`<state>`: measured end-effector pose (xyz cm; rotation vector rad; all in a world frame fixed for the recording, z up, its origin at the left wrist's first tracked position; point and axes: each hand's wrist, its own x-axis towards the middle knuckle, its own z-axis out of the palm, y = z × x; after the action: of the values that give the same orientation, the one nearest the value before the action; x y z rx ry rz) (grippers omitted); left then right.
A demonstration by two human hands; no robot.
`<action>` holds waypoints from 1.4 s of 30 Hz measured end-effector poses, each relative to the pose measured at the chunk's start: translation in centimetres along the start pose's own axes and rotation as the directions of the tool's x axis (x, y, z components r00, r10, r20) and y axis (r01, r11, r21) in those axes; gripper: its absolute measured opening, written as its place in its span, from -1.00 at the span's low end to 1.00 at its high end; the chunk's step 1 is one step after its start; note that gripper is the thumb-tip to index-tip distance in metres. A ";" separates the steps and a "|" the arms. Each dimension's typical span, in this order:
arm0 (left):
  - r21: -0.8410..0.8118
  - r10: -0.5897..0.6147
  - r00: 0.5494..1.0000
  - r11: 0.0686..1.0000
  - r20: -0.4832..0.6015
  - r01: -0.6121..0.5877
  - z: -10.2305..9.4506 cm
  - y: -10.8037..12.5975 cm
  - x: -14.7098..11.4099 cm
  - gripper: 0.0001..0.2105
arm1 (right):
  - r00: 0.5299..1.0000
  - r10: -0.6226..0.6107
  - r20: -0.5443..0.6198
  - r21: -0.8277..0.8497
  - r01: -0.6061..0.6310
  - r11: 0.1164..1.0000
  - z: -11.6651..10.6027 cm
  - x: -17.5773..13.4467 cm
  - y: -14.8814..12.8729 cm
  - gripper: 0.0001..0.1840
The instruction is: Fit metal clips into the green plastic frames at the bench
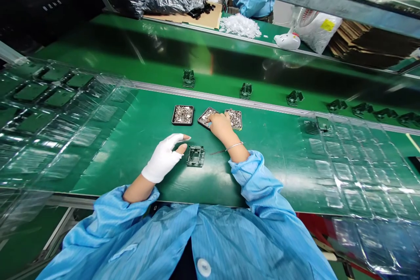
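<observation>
My left hand [164,157], in a white glove that leaves the fingertips bare, has thumb and fingers apart. It is just left of a small clear plastic housing [196,156] on the green work surface, and no held item shows. My right hand [220,127] is bare, its fingers bent down into the middle black tray [204,119] of small shiny metal parts. Its fingertips are partly hidden, so I cannot make out what they pinch. A similar tray [234,119] stands to the right, another [183,115] to the left. A thin rod [217,153] shows beside my right wrist.
Clear blister trays lie at left [49,92] and right [357,162]. Behind a metal rail [210,98], several plastic housings [245,90] stand in a row on a green strip. A shelf beyond holds white pieces [241,25], bags and cardboard [364,46]. A blue-clothed person [254,4] is behind.
</observation>
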<state>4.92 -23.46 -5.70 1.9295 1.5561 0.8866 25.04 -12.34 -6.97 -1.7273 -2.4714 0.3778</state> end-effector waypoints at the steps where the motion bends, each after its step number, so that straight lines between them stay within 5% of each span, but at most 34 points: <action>1: 0.012 0.005 1.000 1.000 0.005 -0.005 0.0 -0.1 0.0 -0.66 | 1.000 0.003 0.009 -0.005 -0.003 1.000 -0.1 0.2 -0.3 -0.70; 8: 0.016 -0.050 0.999 0.999 -0.008 0.050 -0.5 -0.9 -0.4 -0.66 | 0.997 0.017 -0.072 0.047 -0.014 0.999 -0.1 -0.4 -0.3 -0.73; 15: 0.018 -0.018 0.999 1.000 -0.036 0.019 -0.6 -0.5 0.2 -0.69 | 0.978 0.068 -0.198 0.325 0.000 0.946 0.2 -1.3 0.0 -0.71; 19: -0.053 -0.051 0.999 0.997 -0.008 0.050 -0.3 0.7 0.4 -0.71 | 0.961 -0.019 -0.275 0.685 0.210 0.698 -0.5 -3.7 -1.8 -0.76; 23: -0.252 -0.092 0.996 0.963 0.007 0.091 0.5 1.9 0.2 -0.74 | 0.926 -0.128 -0.356 0.749 0.364 0.553 -1.1 -7.0 -4.2 -0.80; 30: -0.409 -0.153 0.988 0.900 0.029 0.151 1.8 2.6 -0.7 -0.76 | 0.915 0.083 -0.394 0.878 0.348 0.329 0.6 -9.4 -5.7 -0.89; 36: -0.572 -0.229 0.970 0.786 0.083 0.235 2.4 3.2 -1.2 -0.75 | 0.927 0.102 -0.361 0.902 0.319 0.290 1.2 -10.3 -5.9 -0.87; 40: -0.504 -0.213 0.977 0.841 0.027 0.197 2.7 3.4 -1.3 -0.78 | 0.949 0.156 -0.273 0.948 0.238 0.210 1.8 -10.4 -5.7 -0.90; 42: -0.427 -0.204 0.979 0.886 -0.013 0.179 2.5 3.5 -1.3 -0.80 | 0.952 0.154 -0.265 0.942 0.221 0.255 2.0 -10.4 -5.5 -0.89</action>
<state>8.91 -25.46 -5.01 1.4275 1.4119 1.0961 23.24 -24.15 -6.85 -0.9892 -1.3450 1.2108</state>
